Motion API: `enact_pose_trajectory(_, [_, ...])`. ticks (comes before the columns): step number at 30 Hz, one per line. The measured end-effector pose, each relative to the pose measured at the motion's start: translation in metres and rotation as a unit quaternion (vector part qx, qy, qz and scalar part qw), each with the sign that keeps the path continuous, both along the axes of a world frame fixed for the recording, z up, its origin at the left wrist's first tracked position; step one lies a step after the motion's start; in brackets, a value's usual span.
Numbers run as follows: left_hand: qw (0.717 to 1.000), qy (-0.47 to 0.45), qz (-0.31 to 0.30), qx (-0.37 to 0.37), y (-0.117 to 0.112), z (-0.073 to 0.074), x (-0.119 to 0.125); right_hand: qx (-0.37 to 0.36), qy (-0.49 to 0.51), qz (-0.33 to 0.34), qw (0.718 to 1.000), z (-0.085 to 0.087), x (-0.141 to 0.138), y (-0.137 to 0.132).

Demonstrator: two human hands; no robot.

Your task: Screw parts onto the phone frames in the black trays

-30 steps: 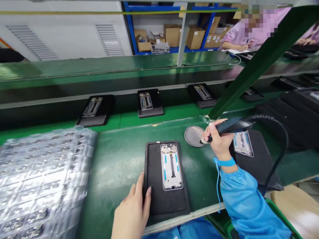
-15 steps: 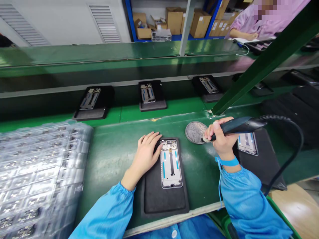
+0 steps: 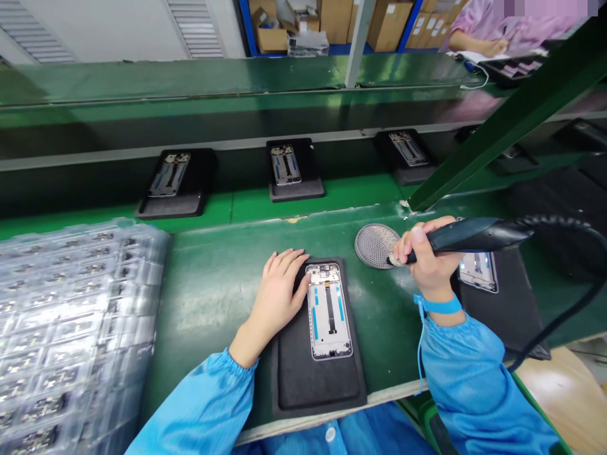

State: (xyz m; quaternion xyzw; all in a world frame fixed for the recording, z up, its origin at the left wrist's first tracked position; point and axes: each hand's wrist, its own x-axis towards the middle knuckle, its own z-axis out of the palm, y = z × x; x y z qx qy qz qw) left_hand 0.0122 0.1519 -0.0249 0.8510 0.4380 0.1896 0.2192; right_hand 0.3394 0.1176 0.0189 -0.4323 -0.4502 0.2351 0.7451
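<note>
My left hand (image 3: 277, 297) lies flat on a black rubber mat (image 3: 317, 379), holding nothing, its fingertips beside the upper left corner of a silver phone frame (image 3: 329, 311). The frame lies upright on the mat, with blue strips and a dark central slot. My right hand (image 3: 427, 259) grips a black corded pen-shaped hand tool (image 3: 459, 237). The tool's tip rests at the edge of a round perforated metal disc (image 3: 374, 245) on the green bench (image 3: 213, 303).
A stack of clear plastic trays (image 3: 76, 335) fills the left. Right of my hand lies another framed mat (image 3: 478, 272). Several mats with frames sit on the belt beyond. A green diagonal post (image 3: 502, 120) crosses the right. A co-worker's pink sleeve (image 3: 474, 38) shows far right.
My left hand has moved from the mat's lower left edge up beside the frame's top corner. The view has tilted downward. My right hand stays by the disc with the tool.
</note>
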Motion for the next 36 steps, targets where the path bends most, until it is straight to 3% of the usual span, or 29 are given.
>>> enact_pose_trajectory(5, [1.000,-0.011,-0.006,-0.016,-0.014,0.002,0.009,-0.004,-0.012,0.010,1.000,0.001,0.001,0.001])
enact_pose_trajectory(9, [0.998,-0.038,0.014,-0.046,-0.017,0.003,0.016,0.012,-0.016,-0.002,1.000,0.015,-0.004,0.000])
enact_pose_trajectory(15, [0.995,-0.058,0.032,-0.079,-0.015,0.006,0.023,0.059,0.018,0.073,0.995,0.043,-0.054,0.000])
enact_pose_trajectory(21, [0.994,-0.059,0.038,-0.086,-0.018,0.010,0.029,0.011,0.046,0.177,0.983,0.025,-0.103,0.011])
enact_pose_trajectory(28, [0.993,-0.065,0.039,-0.093,-0.021,0.013,0.036,0.011,0.025,0.193,0.981,0.012,-0.100,0.013])
enact_pose_trajectory(36, [0.991,-0.086,0.024,-0.104,-0.024,0.021,0.034,0.059,0.023,0.185,0.981,0.023,-0.105,0.013])
